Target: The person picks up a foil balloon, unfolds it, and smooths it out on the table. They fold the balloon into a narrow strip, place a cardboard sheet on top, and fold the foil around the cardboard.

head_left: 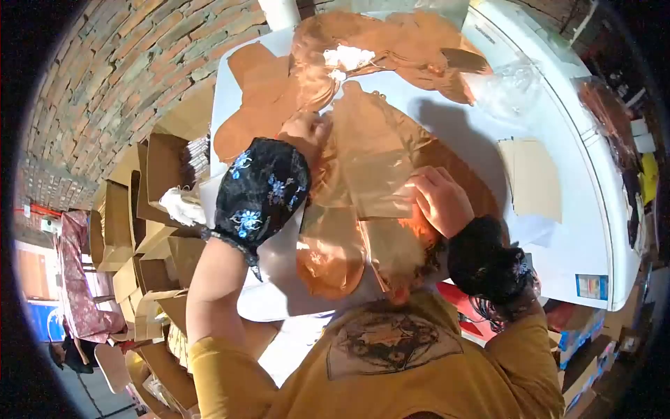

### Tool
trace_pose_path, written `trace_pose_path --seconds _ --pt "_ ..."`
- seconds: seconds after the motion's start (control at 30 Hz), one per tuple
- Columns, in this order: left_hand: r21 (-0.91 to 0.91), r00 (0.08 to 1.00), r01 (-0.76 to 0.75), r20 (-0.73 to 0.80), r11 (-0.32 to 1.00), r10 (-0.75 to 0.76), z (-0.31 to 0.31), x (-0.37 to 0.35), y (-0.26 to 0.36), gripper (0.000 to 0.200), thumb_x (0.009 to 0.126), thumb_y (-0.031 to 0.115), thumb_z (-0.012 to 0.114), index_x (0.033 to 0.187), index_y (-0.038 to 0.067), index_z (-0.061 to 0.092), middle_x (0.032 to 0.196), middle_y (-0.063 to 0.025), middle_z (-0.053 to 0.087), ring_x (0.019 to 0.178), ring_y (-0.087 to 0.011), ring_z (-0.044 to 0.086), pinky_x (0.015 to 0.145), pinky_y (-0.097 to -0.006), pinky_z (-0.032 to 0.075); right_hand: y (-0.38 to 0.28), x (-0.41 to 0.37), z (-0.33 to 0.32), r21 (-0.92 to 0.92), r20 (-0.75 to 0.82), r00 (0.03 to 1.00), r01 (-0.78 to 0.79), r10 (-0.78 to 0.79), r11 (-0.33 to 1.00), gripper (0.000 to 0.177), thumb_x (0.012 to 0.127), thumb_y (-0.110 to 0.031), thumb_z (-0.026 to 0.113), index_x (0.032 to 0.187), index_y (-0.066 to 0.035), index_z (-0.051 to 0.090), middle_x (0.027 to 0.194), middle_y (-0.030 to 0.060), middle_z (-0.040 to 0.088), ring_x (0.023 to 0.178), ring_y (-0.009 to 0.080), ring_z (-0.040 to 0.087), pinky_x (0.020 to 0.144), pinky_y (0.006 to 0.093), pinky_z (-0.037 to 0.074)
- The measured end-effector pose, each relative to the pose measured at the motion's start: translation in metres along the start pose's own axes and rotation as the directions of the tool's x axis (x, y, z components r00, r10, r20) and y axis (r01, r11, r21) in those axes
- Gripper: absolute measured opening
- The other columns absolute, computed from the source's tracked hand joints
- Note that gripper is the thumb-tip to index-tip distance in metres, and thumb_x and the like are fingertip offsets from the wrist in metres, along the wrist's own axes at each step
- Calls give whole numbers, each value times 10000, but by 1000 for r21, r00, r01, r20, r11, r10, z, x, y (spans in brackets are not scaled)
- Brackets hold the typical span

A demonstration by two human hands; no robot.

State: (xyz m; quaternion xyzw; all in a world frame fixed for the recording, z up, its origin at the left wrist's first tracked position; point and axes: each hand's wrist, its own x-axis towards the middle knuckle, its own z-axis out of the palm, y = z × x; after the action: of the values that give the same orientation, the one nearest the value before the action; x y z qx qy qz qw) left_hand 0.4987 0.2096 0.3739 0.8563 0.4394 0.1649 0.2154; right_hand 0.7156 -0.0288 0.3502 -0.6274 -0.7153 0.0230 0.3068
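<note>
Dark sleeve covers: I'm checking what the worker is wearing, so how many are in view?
2: the left sleeve cover, just behind the left hand, and the right sleeve cover, just behind the right hand. Others may be hidden.

The left grip (307, 133) hides its own fingertips, so its hold on the copper foil (373, 140) cannot be told. The underside of the right grip (441, 201) is hidden too. Beyond the left grip, the top edge cuts off a white post (279, 12), and a white bundle (350, 57) is too small to identify. Nearer than the right grip, lettering on a label (592, 287) is unreadable.
</note>
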Motion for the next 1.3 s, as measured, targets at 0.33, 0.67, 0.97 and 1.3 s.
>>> trace_pose_path --seconds 0.33,0.67,0.97,1.3 --pt "83 996 83 10 993 -84 24 40 2 383 975 302 574 1292 99 644 1234 -245 632 1125 -403 630 966 -458 511 68 83 7 187 64 988 -150 140 971 154 905 -107 622 1031 -30 669 941 181 651 907 387 649 794 462 527" --pt "70 997 62 43 996 -65 36 42 2 368 934 271 587 1258 119 670 1331 -230 561 1214 -407 566 1052 -463 460 86 104 48 34 -27 998 -54 54 998 172 897 -104 645 1057 -54 683 967 157 651 910 348 657 811 406 536" --pt "62 983 -50 -173 997 60 64 58 -30 301 931 133 644 1219 50 628 1069 -157 680 971 -320 683 861 -401 551 97 150 67 185 -1 962 -269 274 945 197 913 -211 619 1086 -124 659 1031 124 708 987 357 668 849 441 533" --pt "-244 972 40 -215 969 -94 66 53 -33 277 941 84 602 1205 47 528 991 -121 717 877 -272 699 793 -384 549 117 157 83 296 20 931 -354 365 887 175 943 -23 586 1113 -45 621 1062 84 715 970 194 685 881 315 527"
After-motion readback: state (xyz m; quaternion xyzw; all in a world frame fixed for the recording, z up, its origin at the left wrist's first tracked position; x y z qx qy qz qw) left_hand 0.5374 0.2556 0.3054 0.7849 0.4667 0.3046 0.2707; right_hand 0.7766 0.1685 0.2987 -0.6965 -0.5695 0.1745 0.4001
